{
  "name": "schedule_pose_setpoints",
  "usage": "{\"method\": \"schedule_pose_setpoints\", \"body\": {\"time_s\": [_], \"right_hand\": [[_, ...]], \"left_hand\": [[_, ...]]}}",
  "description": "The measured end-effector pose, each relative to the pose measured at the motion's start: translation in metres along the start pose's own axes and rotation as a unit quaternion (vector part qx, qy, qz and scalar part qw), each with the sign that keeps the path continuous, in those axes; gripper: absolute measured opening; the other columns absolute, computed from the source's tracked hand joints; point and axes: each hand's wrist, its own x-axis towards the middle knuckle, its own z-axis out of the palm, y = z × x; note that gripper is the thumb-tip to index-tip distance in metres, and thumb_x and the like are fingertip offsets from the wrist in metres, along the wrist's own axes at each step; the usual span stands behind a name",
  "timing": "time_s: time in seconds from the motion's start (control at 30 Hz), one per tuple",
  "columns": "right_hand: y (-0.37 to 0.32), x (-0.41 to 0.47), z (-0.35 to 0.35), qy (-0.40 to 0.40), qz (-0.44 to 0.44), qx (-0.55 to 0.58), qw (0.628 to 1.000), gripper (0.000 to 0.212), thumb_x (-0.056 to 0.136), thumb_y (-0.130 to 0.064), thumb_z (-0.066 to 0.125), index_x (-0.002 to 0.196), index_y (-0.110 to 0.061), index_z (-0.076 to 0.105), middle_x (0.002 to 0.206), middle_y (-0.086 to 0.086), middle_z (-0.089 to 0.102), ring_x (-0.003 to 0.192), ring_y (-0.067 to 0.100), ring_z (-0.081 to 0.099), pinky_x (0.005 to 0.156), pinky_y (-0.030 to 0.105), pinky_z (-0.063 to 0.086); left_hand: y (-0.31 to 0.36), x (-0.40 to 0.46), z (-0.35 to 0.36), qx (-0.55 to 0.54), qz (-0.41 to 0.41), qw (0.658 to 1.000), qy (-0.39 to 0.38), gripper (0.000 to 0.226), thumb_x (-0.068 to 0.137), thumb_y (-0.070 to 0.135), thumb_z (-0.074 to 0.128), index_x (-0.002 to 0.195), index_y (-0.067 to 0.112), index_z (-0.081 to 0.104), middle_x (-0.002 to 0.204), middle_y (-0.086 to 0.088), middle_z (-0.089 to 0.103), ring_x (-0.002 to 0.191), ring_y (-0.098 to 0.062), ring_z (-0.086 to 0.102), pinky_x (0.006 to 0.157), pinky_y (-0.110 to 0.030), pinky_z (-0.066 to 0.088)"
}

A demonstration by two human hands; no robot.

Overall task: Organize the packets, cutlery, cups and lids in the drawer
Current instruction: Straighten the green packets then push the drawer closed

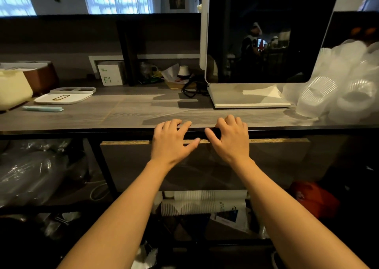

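Drawer front [266, 162]: sat under worktop [123, 114] edge, centre, top edge just proud of frame. Left hand [171, 143]: fingers curled over worktop edge, thumb near drawer's top edge. Right hand [230, 139]: same pose, just beside left. Grip on drawer vs. worktop: couldn't tell. Clear lids/cups [336, 88]: piled far right on worktop, beside monitor [264, 32]. Sleeved paper cups [205, 203]: lay on shelf below drawer.

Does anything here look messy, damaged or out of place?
Yes. The drawer front has a raw chipboard top edge, and both hands, left and right, hook over the counter edge above it. Clear lids lie heaped at the right, and cup sleeves lie sideways below.
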Motion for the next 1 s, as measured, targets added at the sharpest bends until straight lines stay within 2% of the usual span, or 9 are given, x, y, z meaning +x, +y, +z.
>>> {"method": "schedule_pose_setpoints", "body": {"time_s": [0.07,0.13,0.2,0.27,0.33,0.43,0.57,0.7,1.0], "right_hand": [[0.015,-0.008,-0.013,-0.067,-0.021,0.014,0.997,0.058,0.087,-0.071,0.036,0.109,-0.025,0.063,0.110,0.002,0.058,0.104,0.022,0.052,0.091,0.038,0.038],[0.032,-0.016,-0.025,-0.122,-0.042,-0.007,0.992,0.072,0.083,-0.078,0.033,0.133,-0.031,0.053,0.135,0.001,0.054,0.128,0.022,0.046,0.109,0.039,0.031],[0.049,-0.022,-0.034,-0.130,-0.039,-0.033,0.990,0.082,0.080,-0.081,0.036,0.143,-0.029,0.044,0.146,-0.001,0.047,0.137,0.020,0.040,0.117,0.040,0.023],[0.061,-0.023,-0.039,-0.113,-0.017,-0.039,0.993,0.082,0.080,-0.078,0.046,0.142,-0.026,0.046,0.142,-0.002,0.051,0.132,0.019,0.044,0.115,0.039,0.025],[0.068,-0.020,-0.039,-0.097,-0.003,-0.027,0.995,0.078,0.078,-0.075,0.052,0.137,-0.025,0.052,0.132,-0.001,0.056,0.123,0.021,0.049,0.110,0.039,0.031],[0.072,-0.014,-0.035,-0.084,0.005,-0.006,0.996,0.080,0.071,-0.081,0.048,0.127,-0.025,0.060,0.117,-0.001,0.059,0.110,0.021,0.051,0.099,0.038,0.036],[0.079,-0.013,-0.028,-0.058,0.003,0.035,0.998,0.084,0.067,-0.089,0.044,0.119,-0.026,0.064,0.107,-0.004,0.059,0.101,0.020,0.050,0.089,0.035,0.034],[0.078,-0.012,-0.030,-0.051,0.011,0.046,0.998,0.081,0.065,-0.086,0.046,0.114,-0.025,0.066,0.105,-0.004,0.059,0.098,0.020,0.049,0.089,0.037,0.034],[0.065,-0.013,-0.042,-0.079,0.037,0.035,0.996,0.068,0.070,-0.071,0.068,0.121,-0.026,0.062,0.114,-0.001,0.056,0.108,0.022,0.048,0.096,0.038,0.034]], "left_hand": [[-0.002,-0.002,-0.009,-0.009,0.004,0.998,-0.068,0.091,0.080,0.083,0.018,0.148,0.030,0.046,0.149,-0.003,0.050,0.141,-0.022,0.042,0.114,-0.044,0.029],[-0.002,0.000,-0.015,-0.019,0.002,0.995,-0.101,0.101,0.073,0.091,0.019,0.152,0.033,0.039,0.158,0.002,0.041,0.148,-0.018,0.032,0.118,-0.044,0.022],[0.000,0.001,-0.017,-0.011,0.001,0.994,-0.108,0.099,0.073,0.094,0.033,0.153,0.034,0.036,0.159,0.006,0.037,0.149,-0.016,0.029,0.119,-0.043,0.021],[0.002,0.001,-0.016,-0.017,-0.012,0.995,-0.096,0.091,0.077,0.087,0.044,0.151,0.035,0.039,0.158,0.007,0.039,0.149,-0.015,0.030,0.119,-0.042,0.021],[0.003,0.000,-0.013,-0.028,-0.023,0.996,-0.077,0.091,0.074,0.089,0.043,0.148,0.035,0.045,0.155,0.007,0.045,0.147,-0.015,0.035,0.118,-0.043,0.025],[0.003,0.001,-0.010,-0.038,-0.033,0.997,-0.051,0.100,0.066,0.095,0.028,0.143,0.036,0.052,0.149,0.008,0.052,0.143,-0.014,0.041,0.116,-0.043,0.031],[0.004,0.001,-0.010,-0.063,-0.053,0.996,-0.030,0.100,0.061,0.098,0.034,0.138,0.038,0.057,0.145,0.011,0.055,0.141,-0.012,0.043,0.115,-0.042,0.033],[0.013,0.000,-0.018,-0.081,-0.073,0.994,-0.030,0.082,0.068,0.082,0.062,0.137,0.037,0.059,0.145,0.012,0.055,0.142,-0.012,0.042,0.116,-0.038,0.029],[0.028,-0.007,-0.037,-0.111,-0.121,0.984,-0.074,0.074,0.078,0.067,0.070,0.142,0.033,0.054,0.151,0.007,0.049,0.146,-0.017,0.035,0.119,-0.039,0.022]]}}
